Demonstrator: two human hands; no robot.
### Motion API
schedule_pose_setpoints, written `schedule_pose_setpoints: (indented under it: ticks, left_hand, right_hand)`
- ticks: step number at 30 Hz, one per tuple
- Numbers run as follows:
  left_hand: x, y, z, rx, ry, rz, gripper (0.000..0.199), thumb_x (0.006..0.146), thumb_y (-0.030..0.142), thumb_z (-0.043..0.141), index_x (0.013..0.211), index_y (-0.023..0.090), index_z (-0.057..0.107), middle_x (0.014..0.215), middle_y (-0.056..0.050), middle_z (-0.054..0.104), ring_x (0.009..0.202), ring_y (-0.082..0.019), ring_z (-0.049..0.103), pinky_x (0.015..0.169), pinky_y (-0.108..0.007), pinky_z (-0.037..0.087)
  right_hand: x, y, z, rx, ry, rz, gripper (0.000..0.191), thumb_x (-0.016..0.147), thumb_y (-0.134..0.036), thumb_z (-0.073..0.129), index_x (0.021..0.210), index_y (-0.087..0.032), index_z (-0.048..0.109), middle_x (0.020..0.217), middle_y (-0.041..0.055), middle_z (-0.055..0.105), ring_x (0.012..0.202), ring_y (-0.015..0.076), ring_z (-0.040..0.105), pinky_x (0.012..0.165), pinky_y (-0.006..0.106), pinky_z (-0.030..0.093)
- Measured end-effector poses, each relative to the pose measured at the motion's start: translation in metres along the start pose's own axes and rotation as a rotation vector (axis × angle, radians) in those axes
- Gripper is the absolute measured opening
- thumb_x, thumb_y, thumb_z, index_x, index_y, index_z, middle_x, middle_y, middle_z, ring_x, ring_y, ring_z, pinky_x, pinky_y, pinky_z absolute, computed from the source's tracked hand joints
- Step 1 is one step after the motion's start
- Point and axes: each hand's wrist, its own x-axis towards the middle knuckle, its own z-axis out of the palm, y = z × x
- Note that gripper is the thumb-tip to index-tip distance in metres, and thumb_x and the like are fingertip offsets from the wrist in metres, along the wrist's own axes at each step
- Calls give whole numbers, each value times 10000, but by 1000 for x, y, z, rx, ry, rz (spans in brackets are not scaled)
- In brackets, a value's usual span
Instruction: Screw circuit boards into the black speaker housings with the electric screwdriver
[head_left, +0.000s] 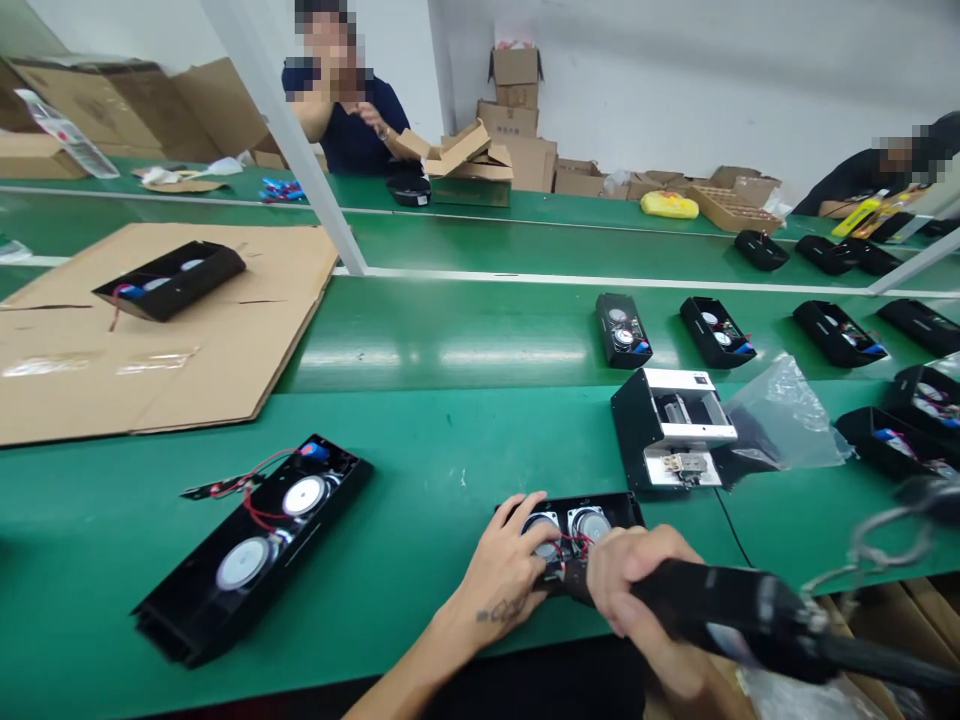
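My right hand [637, 590] is wrapped around a black electric screwdriver [735, 610], whose tip points left into an open black speaker housing [624, 508]. Two round speaker drivers with red wires show inside this housing. Bent over its left end, my left hand [504, 565] grips the housing close to the screwdriver's tip. The exact spot under the tip is hidden by my fingers. To the left lies a longer open speaker housing [300, 540] with two white-backed drivers, red wires and a small circuit board hanging out over its side.
A black-and-white screw feeder [675, 425] stands beyond my right hand, beside a clear plastic bag [787, 415]. More speaker housings [716, 332] line the green conveyor [450, 330]. Cardboard [225, 370] lies at left under another housing [172, 278]. Two people sit across.
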Motion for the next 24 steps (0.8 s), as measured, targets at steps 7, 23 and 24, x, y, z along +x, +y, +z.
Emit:
schedule_pose_setpoints:
  ticks: [7,23,24]
  left_hand:
    - [0,1,0,0,-8,-27,195,813,399,908,849,246,792,1325,9,738,1554,-378,406,1315,-548,231]
    - [1,2,-2,-12,12,-29,188,808,381,912,906,261,806,1297,12,753,1549,-369,411,1313,-543,225]
    - [1,2,-3,-12,8,-32,181,812,384,909,896,261,807,1293,11,753,1550,-366,411,1310,-544,233]
  right_hand:
    - [3,0,-13,158,58,-88,125,1049,-228,600,1143,-307,575,614,-98,491,451,101,415,543,280,417]
    - [-1,29,2,115,16,-48,138,1036,-278,654,1094,-297,530,604,-101,491,435,118,454,459,269,408]
    - [-1,29,2,130,23,-62,135,1035,-268,648,1102,-302,536,603,-106,490,429,112,446,465,264,404]
